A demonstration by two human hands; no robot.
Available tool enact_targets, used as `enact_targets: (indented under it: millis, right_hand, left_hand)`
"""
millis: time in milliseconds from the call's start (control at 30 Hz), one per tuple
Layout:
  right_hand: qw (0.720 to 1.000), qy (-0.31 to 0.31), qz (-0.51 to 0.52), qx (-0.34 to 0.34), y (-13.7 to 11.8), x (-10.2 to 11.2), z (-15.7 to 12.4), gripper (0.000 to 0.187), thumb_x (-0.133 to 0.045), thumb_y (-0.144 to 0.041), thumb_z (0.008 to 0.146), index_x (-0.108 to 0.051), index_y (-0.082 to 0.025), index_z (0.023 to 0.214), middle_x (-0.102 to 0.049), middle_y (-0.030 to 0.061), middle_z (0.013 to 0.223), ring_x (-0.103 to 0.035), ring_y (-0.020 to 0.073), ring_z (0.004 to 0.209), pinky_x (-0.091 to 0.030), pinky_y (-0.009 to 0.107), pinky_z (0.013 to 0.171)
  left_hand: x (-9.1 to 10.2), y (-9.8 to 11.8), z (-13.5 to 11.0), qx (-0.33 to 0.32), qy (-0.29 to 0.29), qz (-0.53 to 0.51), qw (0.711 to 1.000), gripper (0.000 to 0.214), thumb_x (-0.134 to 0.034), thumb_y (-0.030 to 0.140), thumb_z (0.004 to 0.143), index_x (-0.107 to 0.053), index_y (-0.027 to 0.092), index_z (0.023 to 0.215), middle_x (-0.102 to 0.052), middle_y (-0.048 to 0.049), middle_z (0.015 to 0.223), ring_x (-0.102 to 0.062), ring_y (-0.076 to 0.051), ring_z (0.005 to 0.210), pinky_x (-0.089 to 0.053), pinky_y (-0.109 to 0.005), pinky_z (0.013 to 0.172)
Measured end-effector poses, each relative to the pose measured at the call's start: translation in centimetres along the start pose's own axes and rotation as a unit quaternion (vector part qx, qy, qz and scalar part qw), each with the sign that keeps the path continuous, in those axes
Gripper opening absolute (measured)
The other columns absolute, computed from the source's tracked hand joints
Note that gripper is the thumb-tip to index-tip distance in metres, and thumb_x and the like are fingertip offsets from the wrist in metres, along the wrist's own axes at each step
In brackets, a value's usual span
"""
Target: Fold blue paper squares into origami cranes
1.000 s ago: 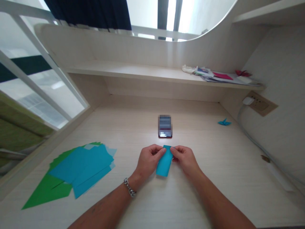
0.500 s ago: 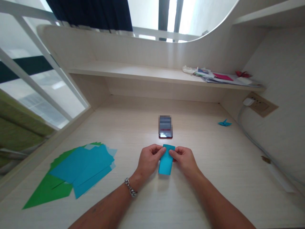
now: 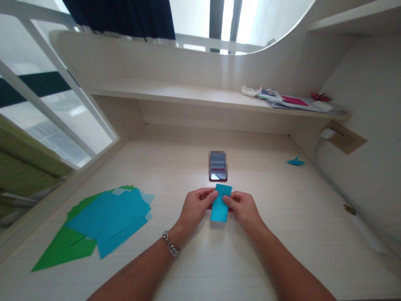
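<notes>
A narrow blue rectangle of paper [image 3: 220, 211] is held between my two hands, a little above the desk. My left hand [image 3: 198, 205] pinches its left edge, thumb on the front face and fingers behind. On the opposite edge, my right hand [image 3: 244, 207] grips it the same way, its thumb pressed on the front. The fingertips behind the paper are hidden. Just beyond the paper lies a phone [image 3: 218, 166], its screen blurred out.
Blue paper sheets [image 3: 115, 213] overlap green sheets [image 3: 62, 251] on the left of the desk [image 3: 169, 154]. A small folded blue paper figure [image 3: 295, 161] rests at the right, near a cable [image 3: 328, 179] and wall socket [image 3: 344, 137]. Papers [image 3: 291, 101] lie on the shelf.
The blue paper has moved slightly up, away from me, and its lower part now looks flatter. Both hands keep their pinch on its sides.
</notes>
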State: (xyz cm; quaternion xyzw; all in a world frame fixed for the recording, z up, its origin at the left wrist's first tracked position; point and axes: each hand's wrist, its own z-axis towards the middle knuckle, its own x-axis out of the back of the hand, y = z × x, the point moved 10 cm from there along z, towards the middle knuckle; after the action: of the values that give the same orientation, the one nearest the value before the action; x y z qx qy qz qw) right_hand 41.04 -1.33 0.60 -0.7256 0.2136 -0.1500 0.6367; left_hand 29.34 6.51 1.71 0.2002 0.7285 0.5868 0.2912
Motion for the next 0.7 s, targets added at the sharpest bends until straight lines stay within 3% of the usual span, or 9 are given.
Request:
enact_targets:
  millis: [300, 500, 700]
  right_hand:
    - [0.998, 0.051, -0.017, 0.040, -1.1, 2.2, 0.3, 0.031, -0.072, -0.043, 0.068, -0.063, -0.014, 0.063, -0.059, 0.0001, 0.056, -0.050, 0.0126, 0.052, -0.041, 0.025, 0.052]
    - [0.999, 0.020, 0.029, -0.009, -0.1, 0.7, 0.1, 0.033, -0.071, -0.045, 0.069, -0.068, -0.013, 0.079, -0.068, 0.0057, 0.073, -0.061, 0.0175, 0.063, -0.049, 0.029, 0.060]
    - [0.999, 0.011, 0.023, -0.045, 0.5, 0.0, -0.4, 0.032, -0.074, -0.044, 0.065, -0.066, -0.013, 0.068, -0.067, 0.0046, 0.066, -0.062, 0.0183, 0.061, -0.050, 0.030, 0.060]
  left_hand:
    - [-0.9, -1.0, -0.2, 0.043, -0.047, 0.083, 0.995, 0.029, -0.068, 0.037, 0.075, -0.070, 0.009, 0.079, -0.070, -0.0099, 0.070, -0.065, -0.018, 0.061, -0.053, -0.028, 0.058]
    - [-0.4, 0.5, -0.2, -0.020, -0.018, 0.123, 0.992, 0.026, -0.065, 0.036, 0.078, -0.069, 0.010, 0.075, -0.067, -0.0069, 0.063, -0.059, -0.013, 0.055, -0.049, -0.023, 0.051]
    - [-0.1, 0.6, -0.1, -0.023, -0.004, 0.126, 0.992, 0.027, -0.065, 0.036, 0.077, -0.069, 0.010, 0.075, -0.066, -0.0061, 0.063, -0.058, -0.012, 0.054, -0.048, -0.021, 0.050]
